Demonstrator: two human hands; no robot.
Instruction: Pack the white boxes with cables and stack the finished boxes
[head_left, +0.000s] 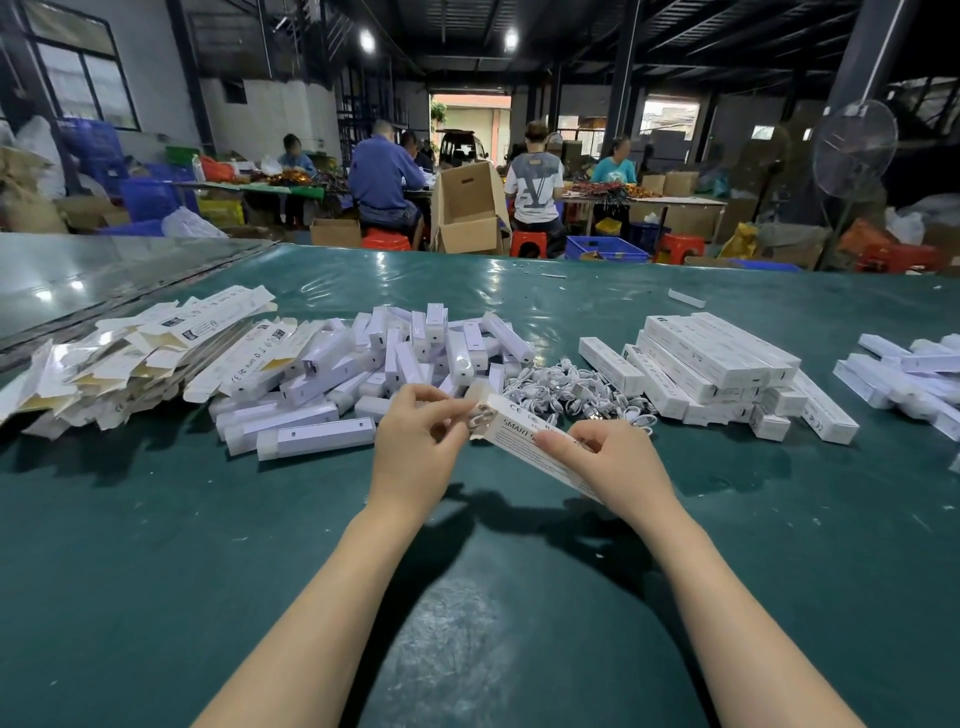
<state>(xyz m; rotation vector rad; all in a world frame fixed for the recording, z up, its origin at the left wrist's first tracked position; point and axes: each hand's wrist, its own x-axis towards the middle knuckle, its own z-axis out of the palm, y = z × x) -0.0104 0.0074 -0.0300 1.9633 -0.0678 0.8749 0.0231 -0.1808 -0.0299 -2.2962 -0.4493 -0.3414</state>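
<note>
- White carton, printed face up, held between both hands just above the bench. It slants from the right hand up toward the left hand.
- Right hand: fingers and thumb curled round the carton's middle, steadying it.
- Left hand: fingertips pinched at the carton's open end, where a coiled cable seems to sit in the mouth. Whether the pinch is on the flap or the cable cannot be told.
- Step in hand, by judgement: one carton is being loaded, with the cable at or just inside the mouth and the end flap not yet tucked.
- Next move, by judgement: seat the coil fully so nothing snags, fold the flap in while the right hand keeps the carton square, then carry it to the stack.
- Loose cables: white coils in a heap just beyond the two hands.
- Closed boxes: stacked in layers beyond and to the right of the right hand. This is the likely place for the finished carton.
- White bar-shaped units: a jumbled pile beyond the left hand.
- Flat carton blanks: a spread well to the left of the left hand.
</note>
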